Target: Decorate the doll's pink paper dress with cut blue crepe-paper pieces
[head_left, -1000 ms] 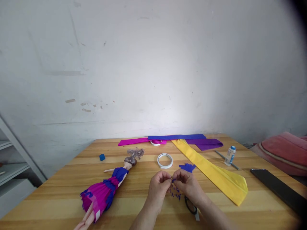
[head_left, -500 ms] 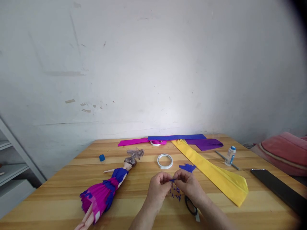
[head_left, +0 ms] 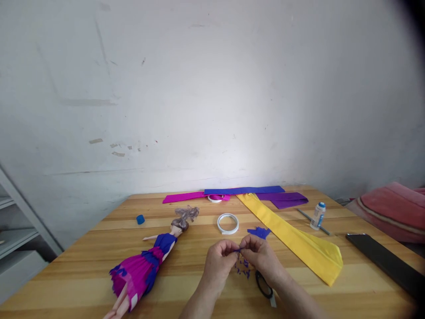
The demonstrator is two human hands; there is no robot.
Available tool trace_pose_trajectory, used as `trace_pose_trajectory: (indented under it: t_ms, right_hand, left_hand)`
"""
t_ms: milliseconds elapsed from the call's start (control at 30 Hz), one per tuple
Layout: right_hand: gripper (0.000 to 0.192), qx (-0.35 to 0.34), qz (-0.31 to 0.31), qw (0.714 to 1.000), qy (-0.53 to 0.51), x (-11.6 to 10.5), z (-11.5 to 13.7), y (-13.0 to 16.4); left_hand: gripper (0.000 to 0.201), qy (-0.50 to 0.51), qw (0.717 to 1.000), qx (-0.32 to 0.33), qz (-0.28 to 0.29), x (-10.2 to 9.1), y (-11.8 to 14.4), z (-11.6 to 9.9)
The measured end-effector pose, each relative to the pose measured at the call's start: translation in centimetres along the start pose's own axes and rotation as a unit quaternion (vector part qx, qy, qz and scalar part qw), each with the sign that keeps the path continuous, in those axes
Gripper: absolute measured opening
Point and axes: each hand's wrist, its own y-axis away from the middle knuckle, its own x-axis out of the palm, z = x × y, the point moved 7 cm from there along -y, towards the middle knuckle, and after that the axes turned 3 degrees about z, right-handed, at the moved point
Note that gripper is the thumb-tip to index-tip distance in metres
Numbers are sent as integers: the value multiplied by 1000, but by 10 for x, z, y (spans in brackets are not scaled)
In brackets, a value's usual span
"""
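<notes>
My left hand [head_left: 217,261] and my right hand [head_left: 260,256] meet low in the middle of the view. Both pinch a small blue paper piece [head_left: 237,250] between thumb and fingertips; the fingers cover most of it. Tiny blue scraps [head_left: 243,269] lie on the table just below. A larger cut blue piece [head_left: 259,232] rests beyond my right hand. Partly under my right wrist are scissors, with a black handle loop [head_left: 264,285] showing. To the left lies a doll [head_left: 146,266] in a magenta and blue dress, head pointing away from me.
A white tape roll [head_left: 228,223] lies beyond my hands. Folded strips, yellow [head_left: 299,239], blue [head_left: 244,190], purple [head_left: 288,200] and magenta [head_left: 184,197], spread toward the wall. A glue bottle [head_left: 318,216], grey rod [head_left: 303,214] and black flat object [head_left: 381,261] are right; a blue cap [head_left: 140,219] is left.
Almost nothing differs. Both hands keep their pinch on the small blue piece, with only a slight shift of the fingertips, and the whole view has moved a little.
</notes>
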Motion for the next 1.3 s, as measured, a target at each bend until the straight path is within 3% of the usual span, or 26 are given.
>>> trace_pose_trajectory:
  t_ms: [300,733,1300]
  right_hand:
    - [10,-27,27,999,14,3,5,3]
    - [16,14,21,1000,-17,5,5,4]
    - [15,11,33,999,-25,6,7,5]
  left_hand:
    - [12,31,999,-10,-10,-3,-2,4]
    - [13,-13,1000,12,-24,-5,-3,2]
    - [8,10,999,25,-23,-3,-2,-2]
